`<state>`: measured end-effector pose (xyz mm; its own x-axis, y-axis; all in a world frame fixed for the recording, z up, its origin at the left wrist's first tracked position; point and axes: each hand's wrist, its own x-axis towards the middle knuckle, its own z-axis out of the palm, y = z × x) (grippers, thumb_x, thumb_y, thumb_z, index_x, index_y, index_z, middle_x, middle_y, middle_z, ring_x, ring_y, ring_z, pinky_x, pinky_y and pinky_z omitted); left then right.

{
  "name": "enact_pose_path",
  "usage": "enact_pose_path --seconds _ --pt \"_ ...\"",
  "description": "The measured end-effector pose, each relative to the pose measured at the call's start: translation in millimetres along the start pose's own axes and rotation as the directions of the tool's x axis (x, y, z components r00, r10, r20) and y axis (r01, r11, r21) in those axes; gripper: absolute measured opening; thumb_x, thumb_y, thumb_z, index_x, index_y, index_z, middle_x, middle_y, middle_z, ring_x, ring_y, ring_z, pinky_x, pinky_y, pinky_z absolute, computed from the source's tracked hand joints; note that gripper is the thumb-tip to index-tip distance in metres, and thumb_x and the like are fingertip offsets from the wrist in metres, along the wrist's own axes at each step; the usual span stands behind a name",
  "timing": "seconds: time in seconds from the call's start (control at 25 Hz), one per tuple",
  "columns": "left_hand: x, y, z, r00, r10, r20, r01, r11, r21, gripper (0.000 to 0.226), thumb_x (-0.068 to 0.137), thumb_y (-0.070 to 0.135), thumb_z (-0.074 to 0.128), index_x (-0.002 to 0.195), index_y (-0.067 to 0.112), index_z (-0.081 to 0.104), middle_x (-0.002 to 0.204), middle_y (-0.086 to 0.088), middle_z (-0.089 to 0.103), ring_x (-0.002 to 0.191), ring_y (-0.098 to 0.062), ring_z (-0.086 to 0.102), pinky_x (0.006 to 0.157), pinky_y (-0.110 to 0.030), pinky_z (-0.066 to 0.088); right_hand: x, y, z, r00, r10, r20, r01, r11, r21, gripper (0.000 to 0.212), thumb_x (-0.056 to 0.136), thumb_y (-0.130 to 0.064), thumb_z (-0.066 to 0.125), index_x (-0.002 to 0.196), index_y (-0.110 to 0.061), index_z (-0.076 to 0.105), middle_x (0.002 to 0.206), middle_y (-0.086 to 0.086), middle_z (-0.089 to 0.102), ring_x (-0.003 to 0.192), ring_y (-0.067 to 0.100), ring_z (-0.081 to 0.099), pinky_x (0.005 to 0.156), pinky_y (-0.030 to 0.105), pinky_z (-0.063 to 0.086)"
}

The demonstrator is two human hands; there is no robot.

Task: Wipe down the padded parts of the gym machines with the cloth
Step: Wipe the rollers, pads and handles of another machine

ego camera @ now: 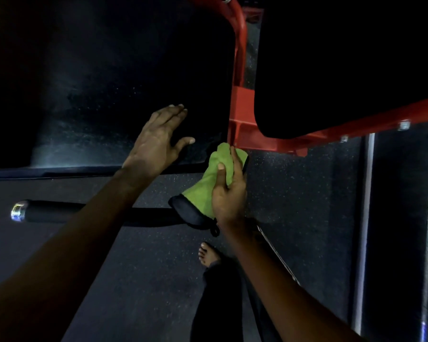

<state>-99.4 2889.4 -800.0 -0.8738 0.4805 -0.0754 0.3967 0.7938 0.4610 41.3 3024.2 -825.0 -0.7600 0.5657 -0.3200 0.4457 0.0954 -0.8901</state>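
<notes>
Fingers [176, 112] of the left hand [156, 141] were observed straight and close together, thumb spread to the side, with the palm laid flat on the large black pad [97, 82] near its lower right corner. Right hand [229, 193] was noted with fingers and thumb curled round the green cloth [218, 155], gripping it firmly about its middle. The cloth's upper end sat at the lower right corner of the large black pad, just beside the red frame [242, 104]; actual contact with the padding could not be confirmed. The cloth's lower end, trimmed in black with a small cord loop, hung below the hand. A second black pad [344, 70] stood to the right of the red frame, apart from both hands. Below the large pad a black bar [84, 214] with a chrome end cap [17, 213] ran across, passing behind the left forearm. A bare foot [208, 255] stood on the dark speckled floor [294, 193]. A chrome rod [367, 193] ran upright at the right.
</notes>
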Motion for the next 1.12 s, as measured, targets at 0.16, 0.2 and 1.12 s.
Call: enact_pose_path --seconds 0.16,0.2,1.12 --pt "-5 8 -3 0.999 -0.010 -0.035 0.012 0.998 0.063 0.061 0.094 0.033 0.069 0.142 0.001 0.052 0.146 -0.017 0.050 0.138 -0.032 0.040 0.117 -0.038 0.035 33 -28 9 0.984 -0.171 0.050 0.178 0.951 -0.253 0.051 0.098 -0.020 0.062 0.145 -0.038 0.053 0.156 0.003 0.041 0.142 0.025 0.042 0.109 0.039 0.044" --pt "-8 9 -8 0.995 -0.034 -0.090 0.042 0.995 0.086 0.058 0.093 0.032 0.070 0.139 0.001 0.053 0.140 -0.019 0.050 0.132 -0.034 0.043 0.112 -0.042 0.039 45 -36 13 0.963 -0.253 0.095 0.270 0.897 -0.350 0.054 0.094 -0.017 0.066 0.143 -0.037 0.055 0.154 0.003 0.044 0.141 0.025 0.042 0.108 0.043 0.045" --pt "-126 -91 -109 0.592 -0.625 -0.509 0.696 0.715 -0.067 0.074 0.094 0.046 0.062 0.151 0.006 0.034 0.152 -0.021 0.032 0.139 -0.040 0.030 0.114 -0.053 0.027 93 -116 92 0.785 -0.355 0.508 0.582 0.704 -0.406 0.093 0.092 -0.057 0.061 0.162 -0.023 0.008 0.165 0.014 0.025 0.148 0.036 0.033 0.114 0.053 0.040"
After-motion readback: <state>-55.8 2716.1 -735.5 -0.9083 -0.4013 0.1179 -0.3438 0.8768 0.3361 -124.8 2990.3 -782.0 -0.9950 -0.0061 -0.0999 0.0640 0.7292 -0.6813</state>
